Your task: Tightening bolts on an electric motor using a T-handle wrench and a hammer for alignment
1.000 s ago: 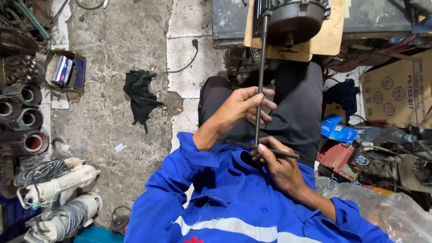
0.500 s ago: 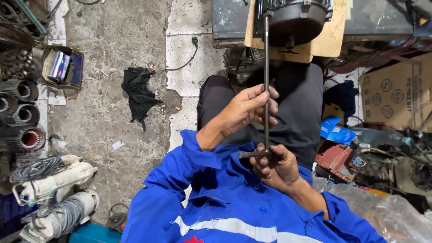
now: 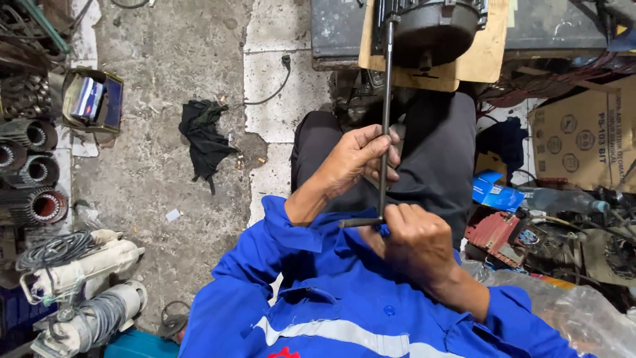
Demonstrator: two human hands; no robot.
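Both hands are wrapped on a long dark T-handle wrench (image 3: 384, 119), that's the whole story from where I'm watching. Right hand (image 3: 416, 242) is fisted tight around the crossbar at the near end, with the bar's left tip poking out past the knuckles. Left hand (image 3: 358, 159) is a bit further up the shaft, fingers curled round it and thumb pressed on, so closed on the rod too, just looser looking.

From the grip, the shaft runs straight away from the body and its far tip sits at the dark round motor housing (image 3: 430, 26), right at its left edge. I can't tell if the tip is actually seated in a bolt, too small and shadowed. That motor rests on a pale wooden board (image 3: 480, 59), and the board is propped over the dark-trousered knees (image 3: 444, 152), which are directly under the shaft.

Everything else relative to the motor: a black rag (image 3: 204, 136) lies on the concrete floor (image 3: 165, 73) well off to its left, and further left again there's a stack of ribbed stator cores (image 3: 30, 172). Nearer me on that side lie a couple of grey angle grinders (image 3: 79, 265). To the motor's right sits a cardboard box (image 3: 583, 139), with a blue packet (image 3: 497, 195) below it.
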